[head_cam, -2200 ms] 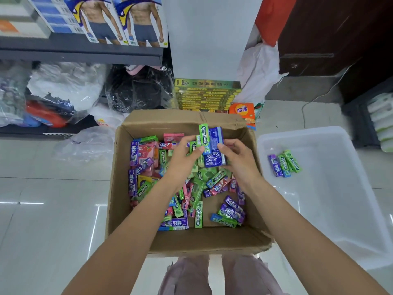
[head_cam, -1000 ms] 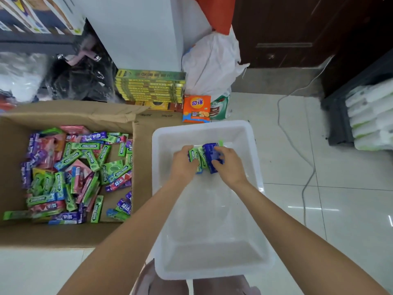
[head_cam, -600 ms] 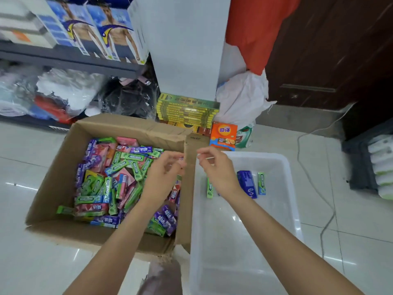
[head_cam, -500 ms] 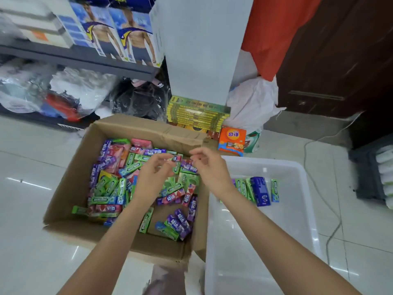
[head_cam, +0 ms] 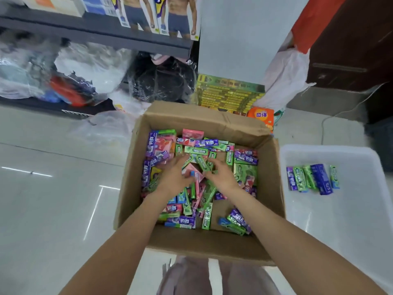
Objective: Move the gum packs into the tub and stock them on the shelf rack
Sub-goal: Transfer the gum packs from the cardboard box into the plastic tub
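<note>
Both hands have been brought back from the tub (head_cam: 331, 150) and lowered into the cardboard box (head_cam: 204, 245), where the loose gum packs (head_cam: 197, 150) lie heaped. The left hand (head_cam: 173, 177) is spread over the pile near the middle of the box, its fingers (head_cam: 184, 159) curled down among green and pink packs; the right hand (head_cam: 221, 176) is set just beside it, fingers bent onto the same heap. Whether any pack is actually gripped by either hand cannot be told, as the fingertips are buried and blurred. A scooping posture is suggested, so that several packs can be gathered at once, not singly. A short row of packs (head_cam: 312, 178) is seen already laid inside the tub, which stands right of the box on the floor. Most of the stock is judged still unmoved, and a shelf (head_cam: 95, 34) is seen beyond the box.
</note>
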The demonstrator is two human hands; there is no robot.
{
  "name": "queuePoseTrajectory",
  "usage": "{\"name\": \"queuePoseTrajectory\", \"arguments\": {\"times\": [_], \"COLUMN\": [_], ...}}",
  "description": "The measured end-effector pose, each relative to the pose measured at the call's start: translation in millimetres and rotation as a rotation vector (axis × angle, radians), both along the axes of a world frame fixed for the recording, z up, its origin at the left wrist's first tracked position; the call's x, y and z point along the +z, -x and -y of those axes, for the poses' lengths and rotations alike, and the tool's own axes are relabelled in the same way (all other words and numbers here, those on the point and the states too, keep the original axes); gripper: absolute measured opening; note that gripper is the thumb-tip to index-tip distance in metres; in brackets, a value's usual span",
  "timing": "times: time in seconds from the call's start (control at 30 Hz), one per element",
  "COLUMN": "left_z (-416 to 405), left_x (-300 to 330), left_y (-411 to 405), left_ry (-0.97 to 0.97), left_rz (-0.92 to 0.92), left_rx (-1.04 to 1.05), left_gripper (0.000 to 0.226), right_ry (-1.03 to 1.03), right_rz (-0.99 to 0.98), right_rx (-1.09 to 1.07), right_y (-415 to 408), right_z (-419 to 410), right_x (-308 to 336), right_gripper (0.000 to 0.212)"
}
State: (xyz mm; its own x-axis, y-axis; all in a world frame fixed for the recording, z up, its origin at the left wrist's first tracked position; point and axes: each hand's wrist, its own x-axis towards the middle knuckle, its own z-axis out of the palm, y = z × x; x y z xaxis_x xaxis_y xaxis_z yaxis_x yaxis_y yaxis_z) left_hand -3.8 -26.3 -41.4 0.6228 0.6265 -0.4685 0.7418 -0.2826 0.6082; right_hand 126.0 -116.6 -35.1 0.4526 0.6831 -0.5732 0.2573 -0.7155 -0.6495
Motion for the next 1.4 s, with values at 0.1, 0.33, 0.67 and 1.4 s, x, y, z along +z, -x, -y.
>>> {"name": "queuePoseTrajectory", "arguments": {"times": [0.1,0.33,0.67,1.4], "left_z": [1,4,1,4], "left_x": [-9,-12,2,16], "left_y": [2,9,-19,-8], "left_ry": [-0.089,-0.175,-0.121,0.017], "left_rz": [-0.122,-0.072,-0.309,0.053], "left_rx": [-0.205,-0.230,-0.096,0.046], "left_gripper": [0.089,0.092,0.096,0.042], "right_ry": [0.014,0.004,0.023,-0.130], "right_rz": [-0.001,0.050,-0.100,-0.268], "right_rx": [0.097,-0.032,-0.354,-0.588], "right_y": [9,16,12,-1], "right_z": [0,14,19,38], "right_x": [-6,-14,-9,-2], "right_gripper": [0.068,0.072,0.031,0.032]}}
